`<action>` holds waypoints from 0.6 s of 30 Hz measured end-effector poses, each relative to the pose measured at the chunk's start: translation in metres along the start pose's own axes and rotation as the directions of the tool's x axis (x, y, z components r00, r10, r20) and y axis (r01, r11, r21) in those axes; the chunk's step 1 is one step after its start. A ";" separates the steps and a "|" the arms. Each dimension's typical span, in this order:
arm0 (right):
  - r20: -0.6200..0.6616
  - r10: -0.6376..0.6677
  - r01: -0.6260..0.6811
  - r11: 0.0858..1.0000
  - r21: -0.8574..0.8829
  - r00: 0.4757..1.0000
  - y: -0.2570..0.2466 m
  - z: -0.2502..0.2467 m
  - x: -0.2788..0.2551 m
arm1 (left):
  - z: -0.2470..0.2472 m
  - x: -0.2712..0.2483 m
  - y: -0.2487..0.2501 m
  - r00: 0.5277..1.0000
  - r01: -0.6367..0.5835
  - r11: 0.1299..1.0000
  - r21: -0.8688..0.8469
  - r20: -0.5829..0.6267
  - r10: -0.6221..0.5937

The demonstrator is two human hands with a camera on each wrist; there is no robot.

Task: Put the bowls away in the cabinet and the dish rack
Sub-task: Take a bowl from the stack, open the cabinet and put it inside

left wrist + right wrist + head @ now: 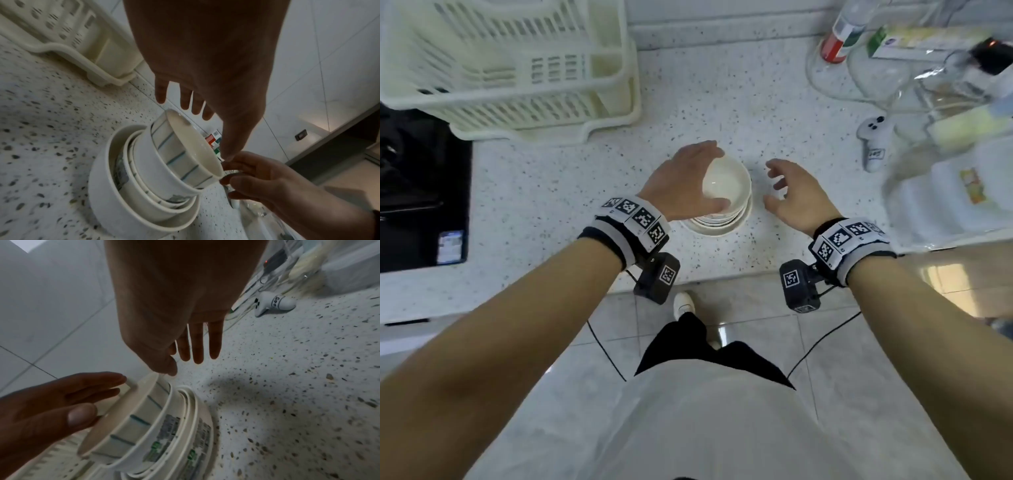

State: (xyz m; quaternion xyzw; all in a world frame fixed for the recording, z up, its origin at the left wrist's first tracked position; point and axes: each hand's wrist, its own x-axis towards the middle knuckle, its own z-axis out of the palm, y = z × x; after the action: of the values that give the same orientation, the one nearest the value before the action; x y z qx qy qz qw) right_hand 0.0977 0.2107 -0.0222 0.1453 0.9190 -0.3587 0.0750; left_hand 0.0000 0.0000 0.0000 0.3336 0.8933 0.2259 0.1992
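A stack of several white bowls (pixel 717 219) stands mid-counter. The top bowl (pixel 726 181), white with blue stripes (pixel 174 155), sits tilted in the stack. My left hand (pixel 719 176) spans its mouth, with fingers on the far rim and thumb (pixel 82 417) on the near rim. My right hand (pixel 774 185) hovers just right of the stack with spread fingers; its thumb tip (pixel 171 371) is close to the top bowl's rim. The cream dish rack (pixel 517 68) stands at the back left, with nothing visible in it. No cabinet is in view.
A black stove top (pixel 414 188) lies left of the rack. A white controller (pixel 873 144), glass jars and bottles (pixel 859 68) and clear bags of goods (pixel 945 192) crowd the right side. The speckled counter (pixel 551 205) ends at a front edge (pixel 688 282) above the tiled floor.
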 end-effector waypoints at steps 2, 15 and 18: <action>0.085 0.047 -0.047 0.999 -0.006 0.995 0.001 0.006 0.007 | 0.004 0.010 0.001 0.999 0.002 0.999 0.051 0.053 -0.004; 0.271 -0.170 0.113 0.971 0.213 0.947 0.005 0.025 0.027 | 0.013 0.011 0.021 0.988 0.147 0.981 0.131 -0.076 -0.138; 0.280 -0.195 0.144 0.971 0.193 0.940 0.006 0.028 0.028 | -0.001 -0.003 0.013 0.947 0.242 0.969 -0.055 -0.205 -0.248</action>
State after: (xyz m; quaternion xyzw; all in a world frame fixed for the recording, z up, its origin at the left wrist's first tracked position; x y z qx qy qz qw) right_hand 0.0736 0.2019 -0.0527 0.0157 0.8726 -0.4582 0.1684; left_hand 0.0083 0.0065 0.0080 0.1914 0.9404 0.2465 0.1348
